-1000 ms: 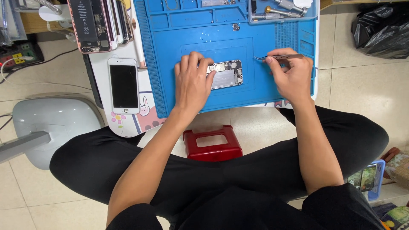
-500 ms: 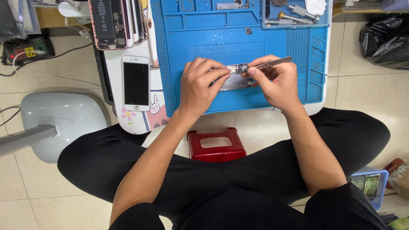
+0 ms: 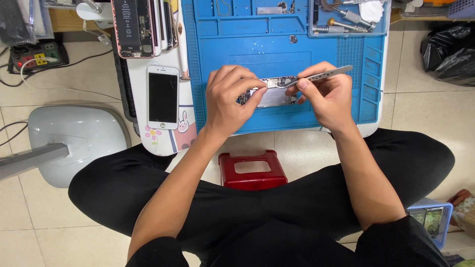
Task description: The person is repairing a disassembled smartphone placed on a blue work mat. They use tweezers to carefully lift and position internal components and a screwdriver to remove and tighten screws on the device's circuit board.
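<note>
Here, right hand pinches tweezers over phone.

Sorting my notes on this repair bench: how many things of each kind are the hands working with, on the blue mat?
Hands: 2, left hand and right hand
Tweezers: 1
Phone circuit board: 1
Blue mat: 1
Total: 5

My work mat is bright blue. The tweezers are silver. A white phone with a black screen lies on a white board with a rabbit print. The stool is red, my trousers black.
</note>
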